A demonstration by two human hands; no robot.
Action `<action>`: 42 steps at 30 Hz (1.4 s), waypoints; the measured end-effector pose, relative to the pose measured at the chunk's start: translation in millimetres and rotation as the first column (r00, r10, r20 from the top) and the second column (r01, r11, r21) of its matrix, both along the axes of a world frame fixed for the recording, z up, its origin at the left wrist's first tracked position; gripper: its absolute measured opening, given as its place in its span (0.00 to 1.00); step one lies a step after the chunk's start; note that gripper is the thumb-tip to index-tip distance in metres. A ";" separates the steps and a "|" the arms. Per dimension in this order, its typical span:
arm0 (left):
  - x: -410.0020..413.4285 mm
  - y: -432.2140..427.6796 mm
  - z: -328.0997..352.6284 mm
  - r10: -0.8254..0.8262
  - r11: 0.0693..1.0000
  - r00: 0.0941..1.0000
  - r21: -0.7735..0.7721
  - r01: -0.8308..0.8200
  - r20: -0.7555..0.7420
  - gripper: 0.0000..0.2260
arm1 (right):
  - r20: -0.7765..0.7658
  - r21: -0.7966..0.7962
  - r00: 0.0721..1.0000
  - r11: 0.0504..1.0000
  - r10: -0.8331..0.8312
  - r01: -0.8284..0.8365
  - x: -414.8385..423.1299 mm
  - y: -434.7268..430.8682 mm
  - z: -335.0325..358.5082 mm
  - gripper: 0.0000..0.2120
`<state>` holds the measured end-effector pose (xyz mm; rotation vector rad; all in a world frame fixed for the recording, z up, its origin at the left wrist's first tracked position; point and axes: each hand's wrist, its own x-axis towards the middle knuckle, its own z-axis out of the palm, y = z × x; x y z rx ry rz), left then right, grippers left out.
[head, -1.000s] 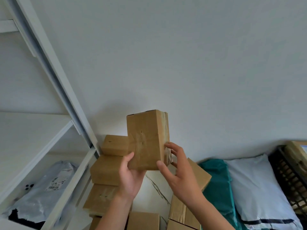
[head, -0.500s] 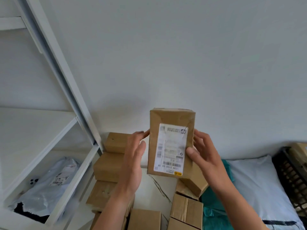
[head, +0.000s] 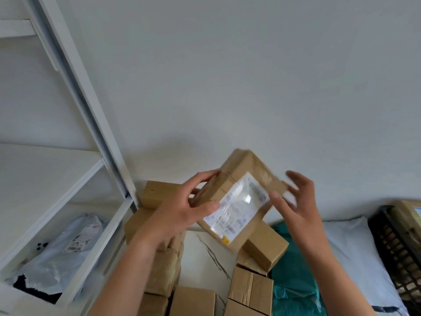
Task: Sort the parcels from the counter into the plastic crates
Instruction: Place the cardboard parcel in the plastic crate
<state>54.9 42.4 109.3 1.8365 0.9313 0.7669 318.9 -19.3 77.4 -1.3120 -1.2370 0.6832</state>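
Parcel (head: 242, 177) tilts between hands: left hand (head: 182, 213) grips it, right hand (head: 300, 209) spread open.

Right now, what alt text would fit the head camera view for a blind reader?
A person's left hand grips a tilted cardboard parcel with a white shipping label, the right hand open at its other side. Below lie more cardboard boxes, a teal bag and a white bag, with a black crate at right and a white shelf at left.
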 end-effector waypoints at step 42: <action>0.7 -13.1 -11.7 0.032 0.999 0.962 -0.047 -0.020 0.271 0.40 | 0.011 0.055 0.927 0.926 0.375 -0.375 -8.9 -7.4 24.8 0.45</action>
